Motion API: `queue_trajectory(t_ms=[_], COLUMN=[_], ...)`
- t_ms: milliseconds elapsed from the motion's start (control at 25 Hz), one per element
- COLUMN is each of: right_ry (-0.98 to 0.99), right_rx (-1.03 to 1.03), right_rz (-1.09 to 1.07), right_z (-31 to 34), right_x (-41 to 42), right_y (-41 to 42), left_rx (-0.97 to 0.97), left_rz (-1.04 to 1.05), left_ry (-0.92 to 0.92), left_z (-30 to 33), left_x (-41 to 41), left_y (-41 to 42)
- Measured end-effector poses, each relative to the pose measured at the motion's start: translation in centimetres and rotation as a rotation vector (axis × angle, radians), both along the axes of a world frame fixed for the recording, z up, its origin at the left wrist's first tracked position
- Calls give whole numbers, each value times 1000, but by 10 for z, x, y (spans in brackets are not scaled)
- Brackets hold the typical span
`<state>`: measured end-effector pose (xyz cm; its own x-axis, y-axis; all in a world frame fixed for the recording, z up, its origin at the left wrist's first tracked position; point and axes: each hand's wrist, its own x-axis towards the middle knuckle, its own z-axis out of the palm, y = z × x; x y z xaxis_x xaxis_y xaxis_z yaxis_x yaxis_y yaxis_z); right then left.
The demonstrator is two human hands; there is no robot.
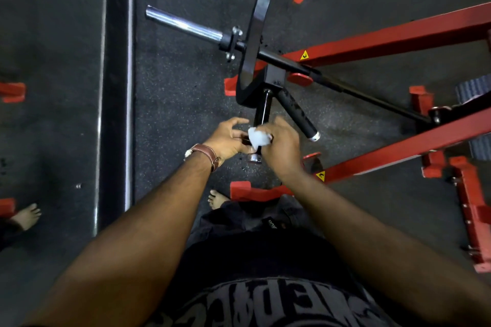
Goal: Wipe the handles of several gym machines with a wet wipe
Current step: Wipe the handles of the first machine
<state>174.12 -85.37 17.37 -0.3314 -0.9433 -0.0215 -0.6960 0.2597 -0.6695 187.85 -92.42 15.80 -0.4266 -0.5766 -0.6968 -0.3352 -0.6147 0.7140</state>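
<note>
Black printed shirt (265, 305) fills bottom of view, both forearms reaching forward. Right hand (281, 146) fingers curled tight round the white wet wipe (259, 138), pressing it on the black handle (261, 111). Left hand (228, 138), brown-strap watch (210, 154) on wrist, fingers loosely curled at handle's lower end; actual grip unclear. Second handle (299, 115) just right, untouched.

A gym: dark speckled rubber flooring (186, 93) underfoot, a red steel-framed weight machine (398, 32) beyond the fingers, and a bare chrome plate-loading sleeve (183, 24) jutting out past them.
</note>
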Motion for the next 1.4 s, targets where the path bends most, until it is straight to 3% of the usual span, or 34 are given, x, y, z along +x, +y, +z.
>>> queue_trajectory(t_ms=[80,240,320,440,520,640,720,800,960,1120,1240,1320,1400], right_ry=[-139,-532,-685,-905,-1113,-1482,-1619,-1570,-1302,-1047,-700,-384,-199], right_rx=[-32,24,33,15,116,276,240,254,482,202,95,134,62], right_rz=[-152,-665,-804,-818,-769,-754,-795,-753,-505,-762,-794,-628,-357], right_z=[-4,-24,-31,-32,-35,-33,-33,-35,-29,-25,-23,-19,-13], right_x=[8,-4,-12,0,10,4,-4,-6,1,-1,-2,4,10], right_y=[18,-52,-70,-44,-22,-42,-67,-67,-18,-52,-71,-44,-8], left_rx=[-6,-10,-9,2,15,29,24,13,55,71,86,119,141], left_rz=[6,-23,-23,3,35,63,63,59,79,59,54,72,61], left_ry=[-1,12,17,15,14,5,-8,-16,4,35,63,102,136], left_z=[-5,-2,-2,-6,-10,-9,-8,-8,-8,-13,-14,-17,-20], left_x=[1,1,2,3,6,9,9,9,9,10,11,11,11], left_y=[1,0,0,1,5,9,8,7,10,7,6,7,7])
